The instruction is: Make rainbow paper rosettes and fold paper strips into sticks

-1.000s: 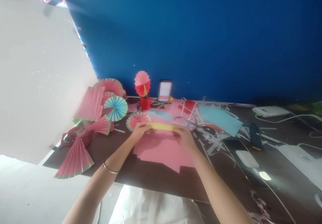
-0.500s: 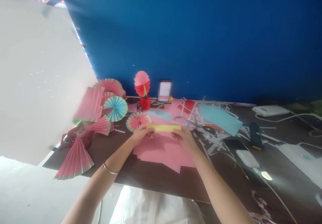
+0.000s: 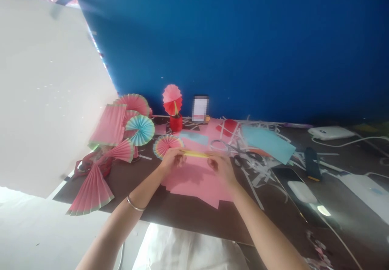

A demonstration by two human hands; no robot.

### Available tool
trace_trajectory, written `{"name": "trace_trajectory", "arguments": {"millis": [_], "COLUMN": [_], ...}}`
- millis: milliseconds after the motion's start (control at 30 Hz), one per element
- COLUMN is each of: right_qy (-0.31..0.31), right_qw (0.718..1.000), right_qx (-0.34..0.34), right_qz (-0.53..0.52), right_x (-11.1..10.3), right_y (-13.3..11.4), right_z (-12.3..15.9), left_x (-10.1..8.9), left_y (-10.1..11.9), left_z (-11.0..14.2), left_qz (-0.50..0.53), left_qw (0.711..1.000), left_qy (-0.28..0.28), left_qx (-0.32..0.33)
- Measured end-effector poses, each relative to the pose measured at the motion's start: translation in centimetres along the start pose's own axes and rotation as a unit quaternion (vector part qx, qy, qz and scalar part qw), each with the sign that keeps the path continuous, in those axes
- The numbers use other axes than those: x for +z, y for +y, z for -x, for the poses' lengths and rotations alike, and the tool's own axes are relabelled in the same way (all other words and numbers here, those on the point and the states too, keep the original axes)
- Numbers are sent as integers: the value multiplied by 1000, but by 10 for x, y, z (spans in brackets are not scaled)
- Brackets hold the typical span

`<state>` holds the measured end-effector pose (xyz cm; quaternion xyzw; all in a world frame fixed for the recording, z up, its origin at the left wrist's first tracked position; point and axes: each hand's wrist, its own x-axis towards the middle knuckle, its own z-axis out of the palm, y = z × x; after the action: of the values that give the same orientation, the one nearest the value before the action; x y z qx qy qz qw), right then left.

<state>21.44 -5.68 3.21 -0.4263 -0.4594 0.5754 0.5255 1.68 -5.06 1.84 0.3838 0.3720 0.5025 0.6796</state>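
Observation:
A narrow yellow paper strip (image 3: 196,154) stretches level between my two hands. My left hand (image 3: 172,160) pinches its left end, and my right hand (image 3: 221,165) pinches its right end; both are closed on it. Beneath them lie pink paper sheets (image 3: 197,185), overlapping on the dark table. Just behind my left hand is a round pleated rosette (image 3: 167,143), pink with a yellow and green rim. Scissors (image 3: 240,147) rest beyond my right hand among white paper strips. The fingertips are partly hidden behind the hands.
Pink folded fans (image 3: 91,191) and a blue rosette (image 3: 140,130) are at left. A red pot (image 3: 175,123) holding a paper flower stands at the back, near a blurred upright card (image 3: 200,109). To the right are blue paper (image 3: 267,141), a phone (image 3: 287,177) and a white case (image 3: 302,192).
The yellow paper looks narrower between my hands than before, its face turned or folded down. My hands have shifted only slightly, and the view has moved a little.

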Motion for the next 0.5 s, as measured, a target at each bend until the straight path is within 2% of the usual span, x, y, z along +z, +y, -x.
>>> {"name": "trace_trajectory", "arguments": {"millis": [100, 233, 367, 500], "right_qy": [-2, -57, -73, -96], "right_qw": [999, 995, 996, 992], "right_qx": [7, 20, -33, -80], "right_qz": [-42, -81, -40, 4], "right_x": [3, 4, 3, 1], "right_y": [2, 7, 9, 10], "right_z": [0, -1, 1, 2], "left_x": [2, 4, 7, 13], "left_y": [-1, -1, -2, -6], "left_z": [0, 1, 3, 7], "left_qz": [54, 128, 209, 185], "left_qw": [998, 992, 977, 982], "left_qy": [9, 22, 31, -6], "left_qx": [7, -2, -20, -40]}}
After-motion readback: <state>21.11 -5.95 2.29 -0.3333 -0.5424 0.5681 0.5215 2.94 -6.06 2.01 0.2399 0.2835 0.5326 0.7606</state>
